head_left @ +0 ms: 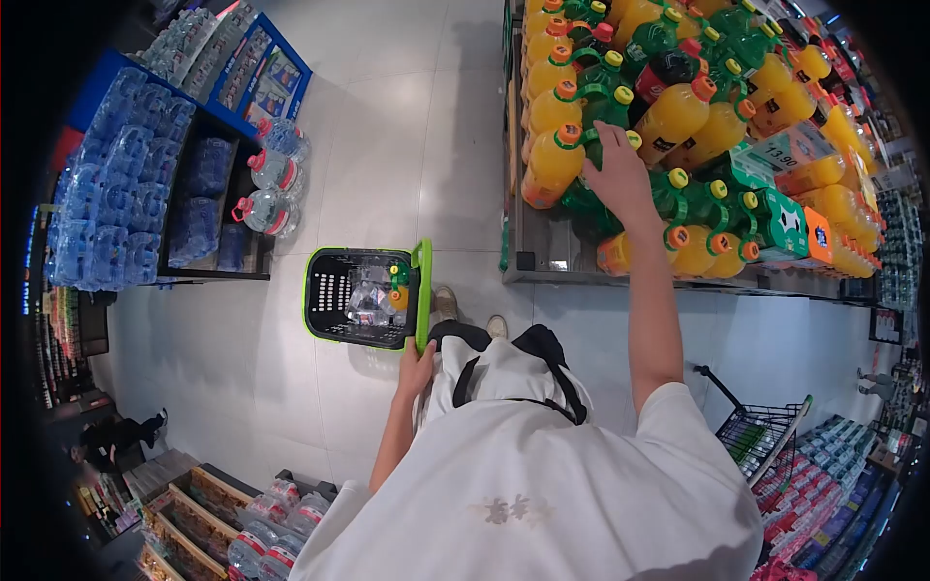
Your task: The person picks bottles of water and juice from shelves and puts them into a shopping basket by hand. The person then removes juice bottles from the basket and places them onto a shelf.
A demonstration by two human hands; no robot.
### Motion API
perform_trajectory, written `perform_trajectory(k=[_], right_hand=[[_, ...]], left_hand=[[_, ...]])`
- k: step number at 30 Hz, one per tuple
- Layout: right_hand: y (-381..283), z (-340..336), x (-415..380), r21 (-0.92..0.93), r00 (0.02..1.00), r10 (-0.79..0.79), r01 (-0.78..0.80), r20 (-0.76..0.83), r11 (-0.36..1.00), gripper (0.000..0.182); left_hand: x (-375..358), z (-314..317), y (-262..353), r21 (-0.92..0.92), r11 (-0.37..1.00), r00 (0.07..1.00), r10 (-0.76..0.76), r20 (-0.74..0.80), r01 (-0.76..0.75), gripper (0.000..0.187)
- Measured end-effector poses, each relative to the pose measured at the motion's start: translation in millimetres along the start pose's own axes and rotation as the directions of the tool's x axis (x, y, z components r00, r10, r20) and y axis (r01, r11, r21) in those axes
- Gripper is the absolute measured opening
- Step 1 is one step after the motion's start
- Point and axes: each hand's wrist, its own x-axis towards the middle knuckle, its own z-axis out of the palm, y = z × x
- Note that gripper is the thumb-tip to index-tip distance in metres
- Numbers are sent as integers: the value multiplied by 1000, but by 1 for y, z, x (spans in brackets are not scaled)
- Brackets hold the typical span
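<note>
My left hand (416,368) is closed on the handle of a black shopping basket (336,296) with a bright green rim, which hangs at my left side. Inside the basket lie clear bottles (371,297) and an orange drink bottle (398,297) with a green top. My right hand (618,179) reaches out to the drink display, fingers curled over a green soda bottle (591,205) with a yellow-green cap near it. The hand hides part of that bottle. Orange drink bottles (553,160) stand right beside its fingers on the left.
A price sign (790,152) stands among the packed bottles. Shrink-wrapped water (126,184) fills a shelf at left, with large water jugs (269,212) on the floor. A shopping cart (760,433) stands behind me at right. Another person (121,436) is at far lower left.
</note>
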Motion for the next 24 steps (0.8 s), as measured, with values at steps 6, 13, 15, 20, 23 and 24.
perform_trajectory(k=[6, 13, 15, 20, 23, 24], right_hand=[[0, 12, -8, 18, 999, 24, -24, -27, 1000, 26], [-7, 31, -23, 117, 1000, 20, -18, -10, 993, 19], [-16, 30, -25, 138, 999, 32, -33, 12, 990, 18], [-8, 32, -29, 148, 999, 34, -34, 3, 988, 21], [1, 35, -22, 151, 999, 37, -33, -22, 988, 22], [2, 37, -17, 142, 999, 36, -32, -26, 989, 21]], left_hand=[[73, 22, -6, -252, 946, 958, -143, 249, 206, 26], [116, 46, 18, -73, 964, 951, -236, 199, 254, 38], [115, 47, 30, -93, 955, 941, -256, 219, 282, 39], [105, 78, 10, -9, 979, 947, -196, 256, 205, 38], [88, 88, 14, -49, 971, 914, -204, 350, 235, 36], [80, 86, 29, -69, 961, 892, -220, 394, 268, 34]])
